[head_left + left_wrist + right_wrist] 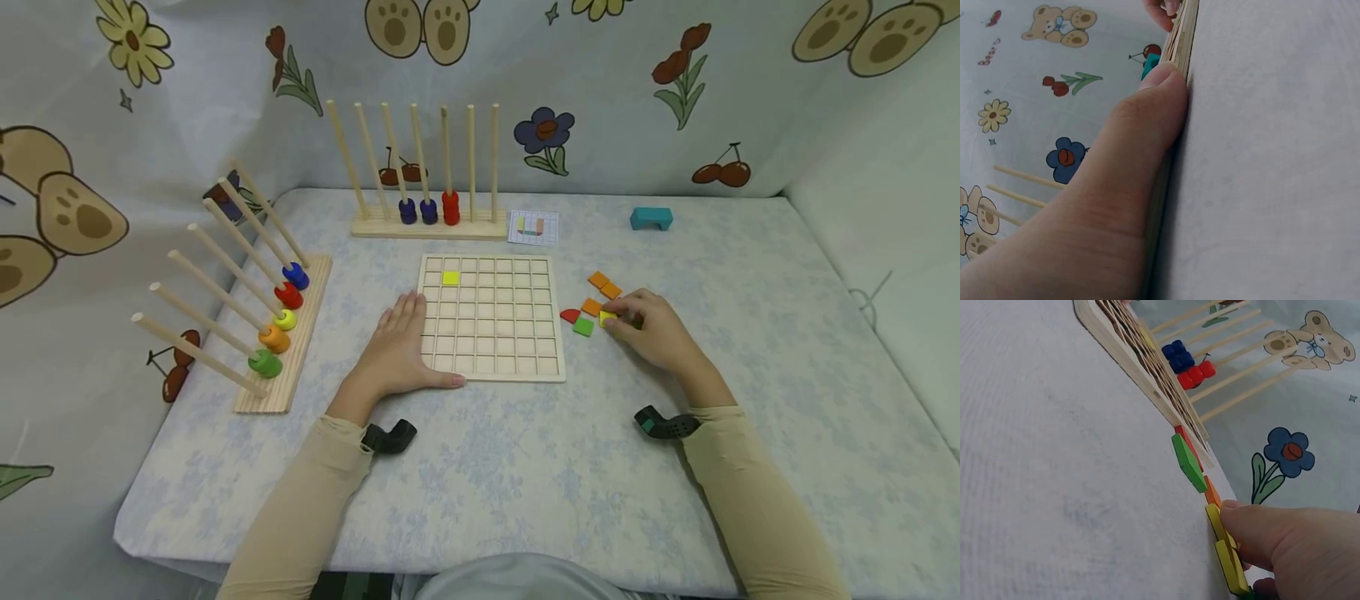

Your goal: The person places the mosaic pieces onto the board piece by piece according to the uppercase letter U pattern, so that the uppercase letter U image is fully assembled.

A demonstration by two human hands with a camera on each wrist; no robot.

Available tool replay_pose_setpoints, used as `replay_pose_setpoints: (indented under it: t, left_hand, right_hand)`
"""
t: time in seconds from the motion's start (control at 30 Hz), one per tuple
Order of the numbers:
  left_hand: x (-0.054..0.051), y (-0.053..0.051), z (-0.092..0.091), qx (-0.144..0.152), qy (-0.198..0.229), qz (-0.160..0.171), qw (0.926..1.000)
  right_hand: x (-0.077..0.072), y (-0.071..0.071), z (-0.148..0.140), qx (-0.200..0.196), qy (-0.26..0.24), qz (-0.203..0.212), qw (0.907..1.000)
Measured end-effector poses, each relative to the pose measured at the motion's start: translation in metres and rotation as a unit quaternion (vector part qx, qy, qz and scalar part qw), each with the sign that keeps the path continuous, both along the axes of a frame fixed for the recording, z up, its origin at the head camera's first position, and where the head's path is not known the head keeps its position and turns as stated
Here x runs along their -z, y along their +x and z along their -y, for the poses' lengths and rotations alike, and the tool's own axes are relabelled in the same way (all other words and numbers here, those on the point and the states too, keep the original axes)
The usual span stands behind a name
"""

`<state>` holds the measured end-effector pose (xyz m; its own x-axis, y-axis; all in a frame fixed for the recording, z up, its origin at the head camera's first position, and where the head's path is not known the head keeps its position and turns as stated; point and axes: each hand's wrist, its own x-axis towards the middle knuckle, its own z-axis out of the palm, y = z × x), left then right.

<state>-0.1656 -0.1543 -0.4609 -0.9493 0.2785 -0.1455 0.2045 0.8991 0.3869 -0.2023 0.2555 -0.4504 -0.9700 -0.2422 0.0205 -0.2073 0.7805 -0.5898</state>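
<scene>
A square wooden grid board (pixel 487 318) lies on the table with one yellow square tile (pixel 450 277) in a cell near its upper left. My left hand (pixel 396 354) rests along the board's left side, fingers straight and thumb at the front edge. To the right of the board, my right hand (pixel 654 330) pinches a yellow tile (pixel 1214 520) at the tabletop; its fingertips are partly hidden. A second yellow piece (pixel 1230 567) shows beside it in the right wrist view. Close by lie a red quarter-round piece (pixel 570 316), a green tile (pixel 583 327) and orange tiles (pixel 592 307).
Behind the board stands a wooden peg rack (pixel 427 228) with blue and red beads, and a printed pattern card (pixel 533 227) beside it. Another peg rack (pixel 303 358) with coloured beads is at the left. A teal bridge-shaped block (pixel 651 218) sits at the back right.
</scene>
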Motion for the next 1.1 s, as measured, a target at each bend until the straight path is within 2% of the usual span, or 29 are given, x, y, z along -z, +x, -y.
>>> replay_pose_setpoints:
  t: [0.3,0.77,1.1]
  left_hand:
    - [-0.001,0.0006,-0.0005,0.0,-0.004,0.005,1.0]
    - [-0.0025,0.0004,-0.0004,-0.001,0.0,0.006,1.0]
    - [-0.0036,0.0009,-0.0007,-0.002,-0.002,0.006,1.0]
  right_hand:
    - [0.004,-0.0005,-0.0022,-0.005,0.004,-0.005,1.0]
    - [0.0043,0.0034,-0.0002,0.024,-0.033,-0.008,0.9991]
    - [0.0048,0.0032,-0.0007,0.045,-0.05,-0.028,0.9974]
